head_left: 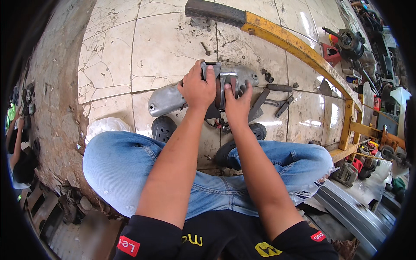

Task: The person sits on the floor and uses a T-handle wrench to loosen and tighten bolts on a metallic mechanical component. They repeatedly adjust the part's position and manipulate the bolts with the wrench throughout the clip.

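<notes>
On the tiled floor before my crossed legs lies a long grey metal part [167, 99] with rounded, holed ends. Across its middle stands a dark metal bracket [220, 93] with a curved, reddish-brown face. My left hand [199, 86] is closed round the bracket's left side, its thumb along the upper edge. My right hand [237, 104] grips the bracket's right side, thumb on the brownish face, other fingers partly spread behind. What lies under both palms is hidden. Right of the hands rests a flat dark blade [257, 105]; a dark cylindrical handle [279, 88] lies beside it.
A yellow steel frame [299, 41] arches over the floor from top centre to the right. Bolts [205, 48] and a small black fitting [268, 77] lie beyond the part. Metal channels [346, 216] lie at lower right. Another person [19, 160] is at far left.
</notes>
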`<state>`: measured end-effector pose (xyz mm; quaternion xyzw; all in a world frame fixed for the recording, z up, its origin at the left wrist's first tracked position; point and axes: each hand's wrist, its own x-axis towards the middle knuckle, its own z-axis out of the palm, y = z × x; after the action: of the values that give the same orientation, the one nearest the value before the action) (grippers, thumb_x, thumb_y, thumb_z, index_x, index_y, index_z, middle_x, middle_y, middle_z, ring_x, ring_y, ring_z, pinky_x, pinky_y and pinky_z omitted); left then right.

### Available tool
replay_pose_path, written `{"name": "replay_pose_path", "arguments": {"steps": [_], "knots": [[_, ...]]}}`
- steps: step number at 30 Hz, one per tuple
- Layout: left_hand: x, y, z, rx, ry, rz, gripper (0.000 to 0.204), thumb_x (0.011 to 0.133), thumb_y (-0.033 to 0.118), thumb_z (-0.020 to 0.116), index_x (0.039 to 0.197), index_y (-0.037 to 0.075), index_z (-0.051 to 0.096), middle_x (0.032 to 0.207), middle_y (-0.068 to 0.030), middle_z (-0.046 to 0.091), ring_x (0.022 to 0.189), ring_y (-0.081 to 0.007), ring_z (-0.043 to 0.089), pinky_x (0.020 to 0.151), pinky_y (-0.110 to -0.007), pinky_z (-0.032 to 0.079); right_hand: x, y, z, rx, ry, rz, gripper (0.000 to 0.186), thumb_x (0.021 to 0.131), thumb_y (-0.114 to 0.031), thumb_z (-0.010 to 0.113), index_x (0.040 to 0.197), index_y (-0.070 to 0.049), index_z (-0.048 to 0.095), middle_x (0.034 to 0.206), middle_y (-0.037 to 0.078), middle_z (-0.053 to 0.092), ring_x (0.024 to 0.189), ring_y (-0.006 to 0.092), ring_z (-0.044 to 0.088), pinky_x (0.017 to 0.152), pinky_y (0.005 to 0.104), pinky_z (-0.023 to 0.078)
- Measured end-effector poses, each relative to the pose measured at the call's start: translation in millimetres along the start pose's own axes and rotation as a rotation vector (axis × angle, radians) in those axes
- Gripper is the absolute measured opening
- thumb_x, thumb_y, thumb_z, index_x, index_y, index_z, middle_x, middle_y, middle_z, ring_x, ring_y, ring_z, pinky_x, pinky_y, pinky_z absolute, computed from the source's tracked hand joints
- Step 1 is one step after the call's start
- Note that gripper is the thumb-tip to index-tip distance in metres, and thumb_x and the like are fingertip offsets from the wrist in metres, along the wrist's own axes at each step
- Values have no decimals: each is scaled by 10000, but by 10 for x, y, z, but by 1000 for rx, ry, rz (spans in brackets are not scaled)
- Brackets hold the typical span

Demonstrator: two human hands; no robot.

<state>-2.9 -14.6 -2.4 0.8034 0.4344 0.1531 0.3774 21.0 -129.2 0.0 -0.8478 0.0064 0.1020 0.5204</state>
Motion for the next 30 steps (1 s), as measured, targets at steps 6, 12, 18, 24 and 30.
{"name": "replay_pose_path", "arguments": {"steps": [6,12,18,24,30], "knots": [[-1,-7,-23,31,-19,-12,500,970,474,503,1344,150,583,1307,-67,642,1220,-301,560,1086,-566,251,-44,-113,57,2,22,-4,774,903,-296,709,1446,93,317,1402,329,435,1322,423,439,1112,451,344],[2,33,-27,-44,-34,-38,514,966,479,503,1348,144,579,1318,-70,636,1227,-297,558,1089,-563,244,59,-147,60,-69,47,-38,726,922,-273,686,1440,91,331,1402,326,444,1313,414,456,1100,447,354],[-24,39,22,19,12,-15,519,968,478,504,1348,132,578,1314,-80,637,1223,-300,559,1092,-562,244,62,1,37,-34,-10,-73,610,937,-267,666,1374,90,435,1344,305,508,1255,398,515,1070,424,389],[-36,-13,53,19,48,-3,515,965,471,514,1346,130,580,1306,-83,641,1216,-294,563,1088,-545,259,151,-70,67,148,-35,120,434,958,-267,642,1217,72,562,1104,214,657,1013,297,641,918,370,482],[-56,26,32,25,61,8,507,964,468,515,1337,131,582,1292,-78,646,1209,-293,564,1085,-534,266,105,-75,6,52,-43,19,412,963,-282,637,1189,57,577,1069,203,669,984,276,648,877,367,492]]}}
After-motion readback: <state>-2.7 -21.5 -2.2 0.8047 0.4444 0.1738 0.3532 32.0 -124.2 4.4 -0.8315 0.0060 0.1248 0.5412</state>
